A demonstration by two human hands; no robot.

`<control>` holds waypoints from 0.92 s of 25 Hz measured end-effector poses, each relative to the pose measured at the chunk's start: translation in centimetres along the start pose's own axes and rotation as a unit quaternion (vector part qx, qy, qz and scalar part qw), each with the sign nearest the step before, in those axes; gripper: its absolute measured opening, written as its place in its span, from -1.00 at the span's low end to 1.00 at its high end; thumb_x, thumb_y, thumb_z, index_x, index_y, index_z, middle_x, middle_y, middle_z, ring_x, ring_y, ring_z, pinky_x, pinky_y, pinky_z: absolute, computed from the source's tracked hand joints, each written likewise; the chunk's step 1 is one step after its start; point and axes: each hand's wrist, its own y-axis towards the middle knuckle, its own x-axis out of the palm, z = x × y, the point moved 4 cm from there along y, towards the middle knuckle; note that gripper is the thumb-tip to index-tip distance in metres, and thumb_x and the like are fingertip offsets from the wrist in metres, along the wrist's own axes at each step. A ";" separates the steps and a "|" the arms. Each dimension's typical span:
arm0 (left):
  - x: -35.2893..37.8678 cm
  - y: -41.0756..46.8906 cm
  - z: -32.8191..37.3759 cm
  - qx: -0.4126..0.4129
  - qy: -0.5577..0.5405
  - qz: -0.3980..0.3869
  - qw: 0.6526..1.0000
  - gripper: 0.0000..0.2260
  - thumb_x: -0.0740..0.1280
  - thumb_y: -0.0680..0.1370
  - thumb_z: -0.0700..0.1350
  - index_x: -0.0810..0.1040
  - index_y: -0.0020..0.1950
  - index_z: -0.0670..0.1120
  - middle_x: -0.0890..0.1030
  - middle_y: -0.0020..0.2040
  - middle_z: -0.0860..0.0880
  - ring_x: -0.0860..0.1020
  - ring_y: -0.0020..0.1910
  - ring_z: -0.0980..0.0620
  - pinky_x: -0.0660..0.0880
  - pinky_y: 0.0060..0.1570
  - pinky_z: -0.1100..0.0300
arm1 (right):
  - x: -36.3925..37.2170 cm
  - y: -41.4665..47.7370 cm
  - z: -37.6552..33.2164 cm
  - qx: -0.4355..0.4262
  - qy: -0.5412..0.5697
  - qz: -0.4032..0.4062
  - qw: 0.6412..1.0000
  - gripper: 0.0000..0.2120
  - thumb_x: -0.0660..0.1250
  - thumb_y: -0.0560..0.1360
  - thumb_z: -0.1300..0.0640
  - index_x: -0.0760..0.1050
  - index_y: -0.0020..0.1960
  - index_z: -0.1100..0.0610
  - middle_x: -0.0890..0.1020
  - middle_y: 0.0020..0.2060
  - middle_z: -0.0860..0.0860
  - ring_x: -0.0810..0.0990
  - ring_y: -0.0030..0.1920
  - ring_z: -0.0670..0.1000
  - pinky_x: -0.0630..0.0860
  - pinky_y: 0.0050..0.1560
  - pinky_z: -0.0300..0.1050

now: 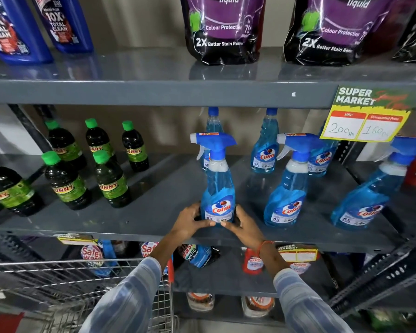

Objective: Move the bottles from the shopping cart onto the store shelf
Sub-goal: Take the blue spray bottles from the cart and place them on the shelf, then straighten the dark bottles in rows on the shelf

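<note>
The left hand (192, 221) and right hand (243, 225) cupped the base of a blue spray bottle (217, 188) standing upright near the front edge of the middle shelf (154, 212). Full of liquid, it probably felt bottom-heavy and slick; the low grip suited it.

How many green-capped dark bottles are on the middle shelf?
6, all at its left: three in back, three in front. More may be hidden past the left edge.
</note>
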 end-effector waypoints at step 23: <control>-10.2 -8.8 -0.5 0.073 0.047 0.374 0.923 -0.68 0.52 0.32 -0.09 0.47 -0.03 -0.06 0.54 -0.02 -0.02 0.49 -0.01 0.05 0.41 0.06 0.32 | 7.9 -5.9 -8.6 -0.168 0.011 0.227 0.959 -0.78 0.35 0.41 -0.01 0.47 -0.03 0.09 0.49 -0.19 -0.07 0.48 -0.17 -0.14 0.44 0.00 -0.26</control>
